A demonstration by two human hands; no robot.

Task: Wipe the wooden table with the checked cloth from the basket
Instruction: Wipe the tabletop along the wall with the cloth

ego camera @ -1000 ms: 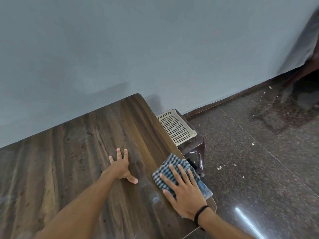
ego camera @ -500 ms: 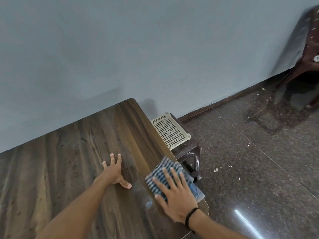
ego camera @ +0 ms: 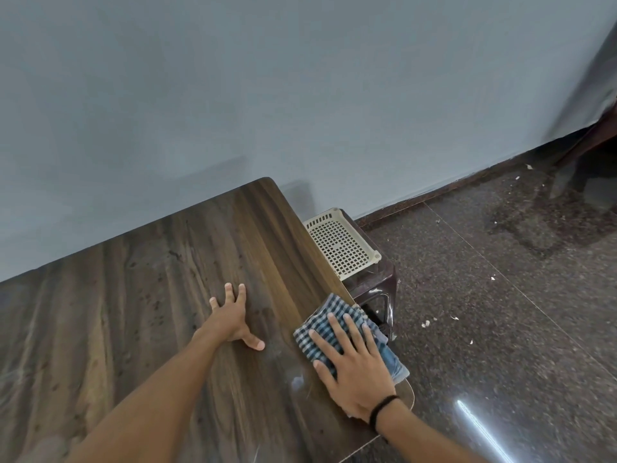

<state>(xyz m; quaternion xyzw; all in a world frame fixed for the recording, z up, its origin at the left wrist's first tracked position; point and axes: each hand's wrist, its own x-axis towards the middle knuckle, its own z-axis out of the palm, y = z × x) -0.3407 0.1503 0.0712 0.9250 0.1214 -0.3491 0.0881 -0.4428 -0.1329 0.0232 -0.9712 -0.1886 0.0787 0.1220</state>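
Straight, spread fingers (ego camera: 338, 332) of the right hand (ego camera: 355, 372) pressed flat on the folded checked cloth (ego camera: 319, 324). Under them its long axis ran along the right edge of the wooden table (ego camera: 150, 312), pointing at the basket (ego camera: 340, 245) beyond the fingertips. Leftward, the left hand (ego camera: 230, 317) lay flat, fingers straight.

The wooden tabletop (ego camera: 133, 312) runs out of frame at the left and bottom edges. The right grip (ego camera: 354, 372), laid flat, covers much of the folded checked cloth (ego camera: 320, 324), hiding its near end. The tabletop's edge hides one side of the cream basket (ego camera: 340, 243). The dark stool (ego camera: 377, 282) beneath shows only in part. A blurred dark brown shape (ego camera: 601, 142) is cut off at the right edge. Pale specks (ego camera: 425, 324) on the floor are too small to identify.
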